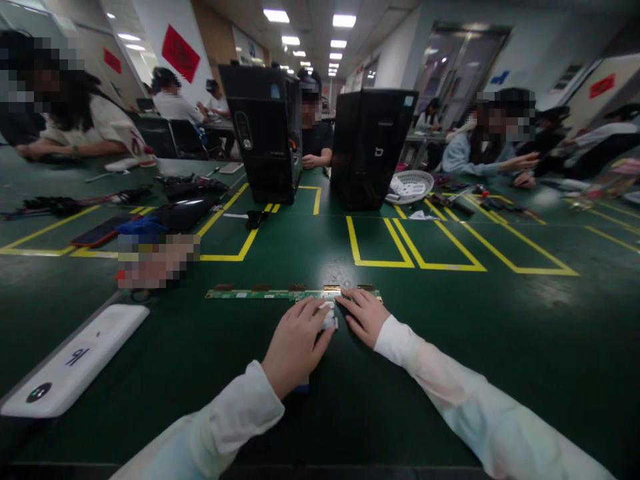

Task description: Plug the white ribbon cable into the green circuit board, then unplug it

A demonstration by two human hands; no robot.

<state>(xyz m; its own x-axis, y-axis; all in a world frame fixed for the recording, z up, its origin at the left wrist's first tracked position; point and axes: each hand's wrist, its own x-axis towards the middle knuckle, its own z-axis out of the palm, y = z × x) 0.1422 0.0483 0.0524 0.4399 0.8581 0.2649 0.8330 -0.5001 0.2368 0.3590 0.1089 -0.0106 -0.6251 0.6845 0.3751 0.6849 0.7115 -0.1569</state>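
Observation:
A long, narrow green circuit board [255, 295] lies crosswise on the green table, with several brownish tabs along its far edge. My left hand [297, 343] is closed on a crumpled white tissue [329, 315], bunched between thumb and fingers at the board's near edge. Beside it, my right hand [367, 317] rests with fingers stretched and apart, the fingertips touching the right part of the board. My hands hide some of the board's near side. Under my left wrist, a small blue edge [303, 387] shows; the rest of that object is hidden.
Two black computer towers [263, 133] [373, 147] stand beyond the board. A white power bank-like case [80, 360] lies at the left, near cables and a blue cloth [143, 225]. Behind the right tower sits a white basket [413, 185]. Other people sit around the table.

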